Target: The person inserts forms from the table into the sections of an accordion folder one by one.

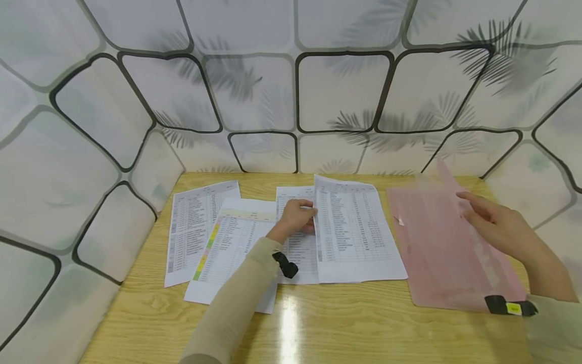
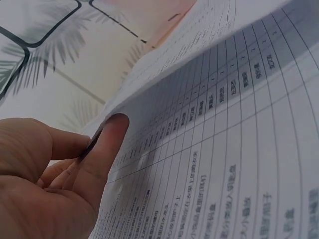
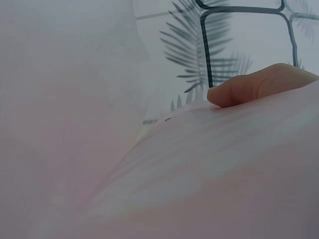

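The left hand (image 1: 295, 217), pinching one edge, could crease the sheet (image 1: 352, 227) left of the folder (image 1: 438, 253) the right hand (image 1: 509, 230) pinches.

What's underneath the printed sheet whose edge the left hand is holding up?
Another printed sheet shows along the left side, under the raised sheet that the left hand pinches. Anything farther right beneath is covered and cannot be seen.
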The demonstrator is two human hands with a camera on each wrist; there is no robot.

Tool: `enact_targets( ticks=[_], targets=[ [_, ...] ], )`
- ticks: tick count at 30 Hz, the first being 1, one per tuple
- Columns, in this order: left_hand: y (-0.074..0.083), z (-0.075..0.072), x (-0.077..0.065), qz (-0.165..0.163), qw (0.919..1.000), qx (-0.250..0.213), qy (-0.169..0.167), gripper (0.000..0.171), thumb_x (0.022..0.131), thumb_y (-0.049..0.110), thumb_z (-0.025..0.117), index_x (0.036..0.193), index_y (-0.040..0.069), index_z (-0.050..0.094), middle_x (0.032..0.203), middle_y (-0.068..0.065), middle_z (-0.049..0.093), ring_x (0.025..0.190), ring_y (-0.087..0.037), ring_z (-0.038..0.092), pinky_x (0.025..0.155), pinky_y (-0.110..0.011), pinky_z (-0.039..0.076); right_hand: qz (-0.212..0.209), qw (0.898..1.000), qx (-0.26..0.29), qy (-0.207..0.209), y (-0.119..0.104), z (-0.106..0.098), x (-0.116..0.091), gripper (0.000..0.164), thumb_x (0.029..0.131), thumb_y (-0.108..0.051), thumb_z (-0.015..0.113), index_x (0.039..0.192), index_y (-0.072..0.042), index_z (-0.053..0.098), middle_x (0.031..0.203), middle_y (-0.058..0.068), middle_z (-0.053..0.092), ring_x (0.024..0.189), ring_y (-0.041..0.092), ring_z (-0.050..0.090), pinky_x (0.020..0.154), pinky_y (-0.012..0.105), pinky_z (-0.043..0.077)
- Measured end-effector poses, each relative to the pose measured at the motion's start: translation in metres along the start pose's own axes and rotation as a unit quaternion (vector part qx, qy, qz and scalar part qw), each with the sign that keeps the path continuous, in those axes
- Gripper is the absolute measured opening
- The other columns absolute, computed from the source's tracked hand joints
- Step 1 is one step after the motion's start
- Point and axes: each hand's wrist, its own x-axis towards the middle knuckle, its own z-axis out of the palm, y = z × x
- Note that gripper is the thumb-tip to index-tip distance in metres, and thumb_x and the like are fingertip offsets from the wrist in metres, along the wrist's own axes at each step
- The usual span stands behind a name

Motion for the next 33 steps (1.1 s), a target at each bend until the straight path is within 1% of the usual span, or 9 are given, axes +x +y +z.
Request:
enact_targets(
  ticks=[6, 11, 14, 17, 20, 24, 28, 31, 33],
  targets=[
    [0.006, -0.001, -0.001, -0.015, 0.9970, -0.075, -0.008, 0.043, 0.104, 0.010, 0.064, 0.145, -0.001, 0.059, 0.113, -0.024, 0.075, 0.072, -0.015, 0.072, 0.062, -0.027, 0.064, 0.001, 1.000, -0.004, 0.000, 0.000, 0.000, 0.000, 0.057, 0.113, -0.031, 0.047, 0.163, -0.006, 0.036, 0.138, 0.043, 0.056, 0.123, 0.067, 0.054, 0.087, 0.074, 0.048],
    [0.012, -0.001, 0.000, -0.019, 0.9927, -0.119, -0.012, 0.046, 0.104, 0.009, 0.065, 0.148, -0.001, 0.056, 0.106, -0.018, 0.074, 0.071, -0.014, 0.071, 0.066, -0.028, 0.065, 0.001, 1.000, -0.007, 0.002, 0.001, 0.000, 0.001, 0.057, 0.112, -0.030, 0.047, 0.163, -0.006, 0.036, 0.138, 0.043, 0.056, 0.122, 0.067, 0.054, 0.087, 0.074, 0.049],
    [0.017, -0.002, 0.000, -0.017, 0.9914, -0.129, -0.012, 0.047, 0.104, 0.007, 0.065, 0.149, -0.001, 0.055, 0.108, -0.020, 0.075, 0.070, -0.014, 0.071, 0.068, -0.028, 0.065, -0.001, 1.000, -0.005, 0.005, 0.002, 0.001, 0.001, 0.057, 0.112, -0.030, 0.048, 0.163, -0.007, 0.037, 0.138, 0.043, 0.056, 0.122, 0.066, 0.055, 0.086, 0.073, 0.049],
    [0.022, -0.003, -0.002, -0.011, 0.9902, -0.139, -0.013, 0.047, 0.104, 0.006, 0.065, 0.149, -0.002, 0.055, 0.116, -0.027, 0.074, 0.070, -0.014, 0.073, 0.070, -0.030, 0.066, -0.004, 1.000, -0.004, 0.008, 0.002, 0.001, 0.001, 0.057, 0.112, -0.030, 0.049, 0.163, -0.007, 0.037, 0.138, 0.043, 0.057, 0.121, 0.066, 0.055, 0.086, 0.073, 0.049],
    [0.027, -0.003, -0.005, -0.008, 0.9888, -0.148, -0.018, 0.048, 0.104, 0.006, 0.064, 0.150, -0.003, 0.053, 0.121, -0.030, 0.072, 0.070, -0.014, 0.073, 0.071, -0.030, 0.066, -0.004, 1.000, -0.002, 0.008, 0.002, 0.002, 0.001, 0.057, 0.112, -0.030, 0.049, 0.163, -0.007, 0.037, 0.137, 0.043, 0.057, 0.122, 0.066, 0.055, 0.086, 0.073, 0.049],
    [0.034, -0.001, -0.008, -0.003, 0.9861, -0.163, -0.032, 0.049, 0.104, 0.005, 0.064, 0.150, -0.004, 0.052, 0.119, -0.027, 0.072, 0.070, -0.014, 0.073, 0.072, -0.029, 0.066, -0.002, 1.000, -0.001, 0.006, 0.001, 0.002, 0.001, 0.057, 0.112, -0.031, 0.049, 0.163, -0.008, 0.037, 0.138, 0.043, 0.057, 0.123, 0.067, 0.054, 0.087, 0.074, 0.049],
    [0.041, 0.003, -0.010, -0.002, 0.9840, -0.171, -0.050, 0.050, 0.105, 0.006, 0.064, 0.152, -0.002, 0.051, 0.118, -0.023, 0.073, 0.071, -0.013, 0.073, 0.071, -0.027, 0.065, -0.002, 1.000, -0.003, 0.009, 0.000, 0.002, 0.001, 0.057, 0.112, -0.031, 0.049, 0.162, -0.007, 0.038, 0.138, 0.043, 0.057, 0.123, 0.067, 0.054, 0.088, 0.074, 0.047],
    [0.047, 0.007, -0.014, 0.001, 0.9830, -0.173, -0.061, 0.051, 0.105, 0.008, 0.064, 0.153, -0.001, 0.050, 0.121, -0.024, 0.072, 0.071, -0.013, 0.073, 0.071, -0.026, 0.065, 0.000, 1.000, -0.005, 0.011, 0.000, 0.003, 0.001, 0.057, 0.112, -0.031, 0.049, 0.162, -0.007, 0.038, 0.139, 0.044, 0.055, 0.123, 0.067, 0.053, 0.089, 0.074, 0.046],
    [0.051, 0.010, -0.015, 0.010, 0.9818, -0.177, -0.069, 0.050, 0.105, 0.007, 0.063, 0.153, -0.002, 0.050, 0.123, -0.026, 0.072, 0.071, -0.013, 0.073, 0.072, -0.027, 0.065, 0.004, 1.000, -0.007, 0.010, -0.001, 0.003, 0.001, 0.057, 0.112, -0.032, 0.049, 0.162, -0.007, 0.038, 0.140, 0.044, 0.054, 0.124, 0.068, 0.052, 0.089, 0.075, 0.046]
  ],
)
